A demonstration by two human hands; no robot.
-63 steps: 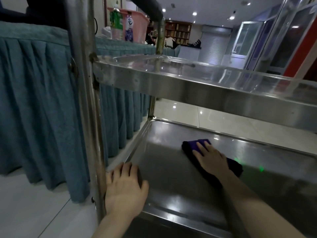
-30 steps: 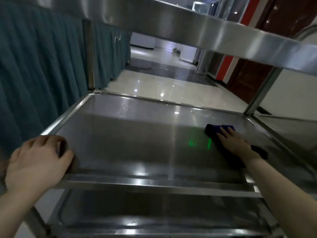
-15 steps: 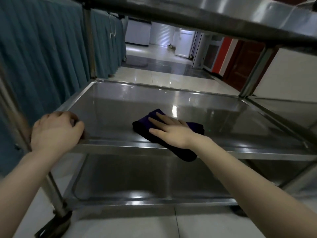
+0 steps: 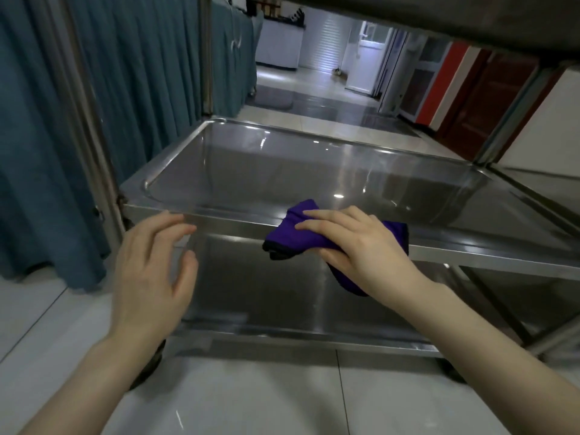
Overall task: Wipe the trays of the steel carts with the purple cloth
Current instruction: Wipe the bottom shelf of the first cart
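Observation:
The steel cart's middle tray (image 4: 314, 171) lies in front of me, with a lower tray (image 4: 282, 293) beneath it. My right hand (image 4: 357, 246) holds the purple cloth (image 4: 292, 233) at the middle tray's front rim, fingers over the top and thumb under, so the cloth drapes over the edge. My left hand (image 4: 153, 271) hovers just in front of the rim at the left, fingers loosely spread, holding nothing. Only the underside of the cart's top tray (image 4: 439, 20) shows along the upper edge.
Teal table skirting (image 4: 47, 136) hangs close on the left beside the cart's upright post (image 4: 84, 120). A second steel cart (image 4: 539, 189) stands against the right side. Glossy tiled floor (image 4: 251, 397) runs below and into the corridor beyond. A caster (image 4: 147, 368) sits under the left corner.
My right hand has drawn the cloth back from the tray surface to the front rim and taken hold of it. My left hand has let go of the left rim and opened.

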